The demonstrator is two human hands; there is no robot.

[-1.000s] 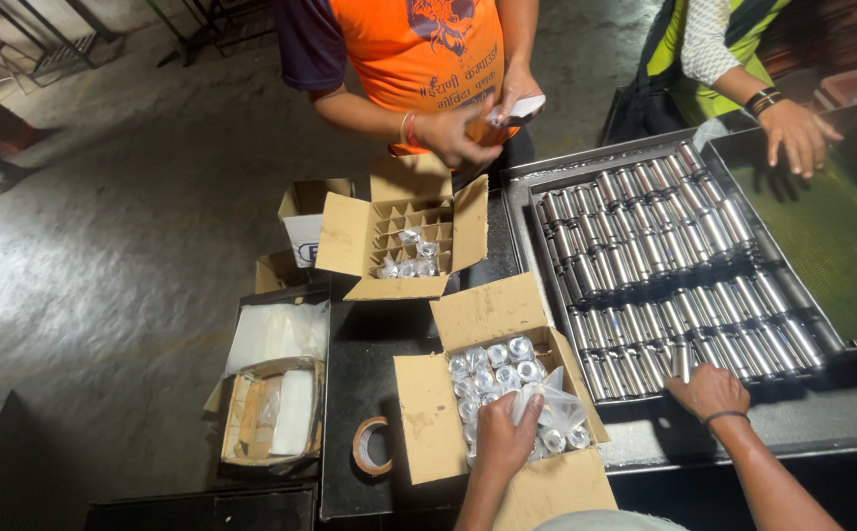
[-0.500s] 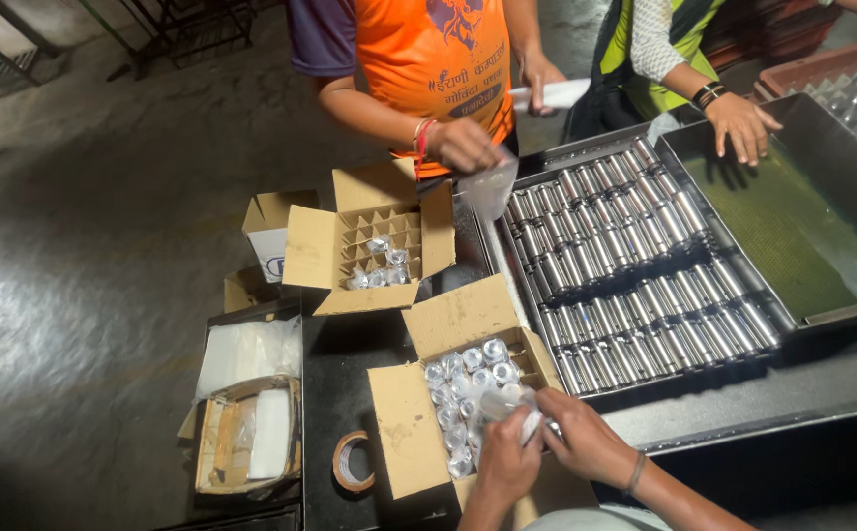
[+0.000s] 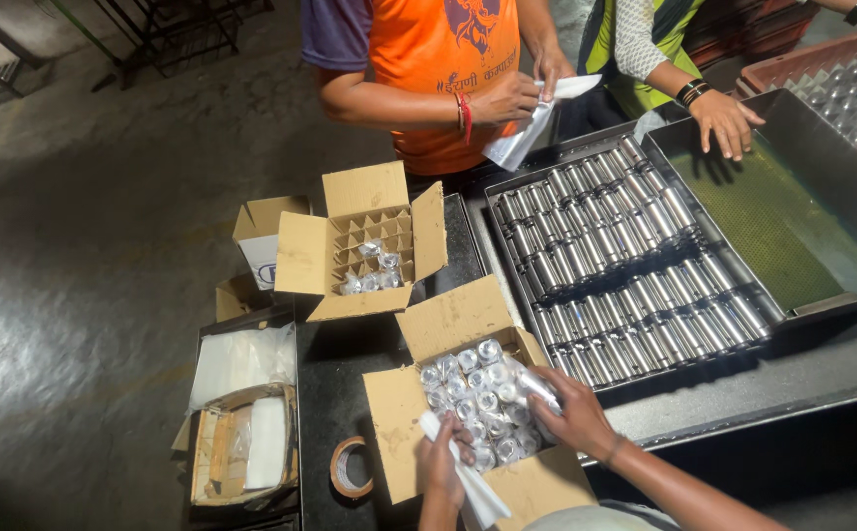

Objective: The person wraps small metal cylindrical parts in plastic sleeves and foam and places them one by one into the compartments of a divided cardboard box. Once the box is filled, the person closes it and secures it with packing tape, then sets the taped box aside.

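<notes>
Left hand (image 3: 441, 460) grips a white folded sheet (image 3: 472, 487), prob. paper or plastic film, hard to tell, over the near edge of an open cardboard box (image 3: 453, 324) at the desk's (image 3: 340, 413) near edge. Right hand (image 3: 571, 413) is closed around a clear-wrapped shiny cylinder (image 3: 531, 385), at the box's right side, w/ rows of silver cylinders (image 3: 477, 393) packed upright inside. A tape roll (image 3: 350, 467) lies flat just left of the box. Behind it, a 2nd open box w/ dividers (image 3: 369, 241), partly filled. To the right, a metal tray (image 3: 625, 265) holds cylinders lying in rows. Across the desk, a person in an orange shirt (image 3: 438, 59) holds a white sheet.
</notes>
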